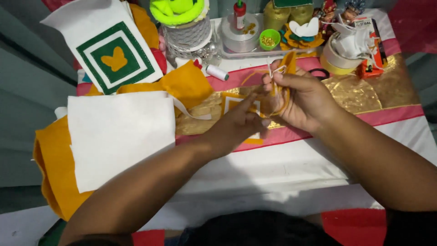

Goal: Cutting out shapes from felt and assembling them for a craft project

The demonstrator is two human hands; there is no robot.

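Centrally, far side of the surface (282,173) — yellow felt piece (287,64) pinched with white thread (274,70) in right hand (302,102); left hand (236,123) grip pressed together beside it. Risk: thread tangling, felt slipping.

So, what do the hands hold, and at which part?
Both hands, left hand and right hand, pinch a small yellow felt piece by its lower edge; white thread crosses it.

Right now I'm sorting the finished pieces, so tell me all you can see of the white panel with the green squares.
The white panel looks like felt: a flat, roughly square white sheet bearing nested green square borders and, in the middle, a small yellow butterfly-like shape. It lies tilted at the table's far left, overlapping yellow felt beneath it. Neither hand touches it.
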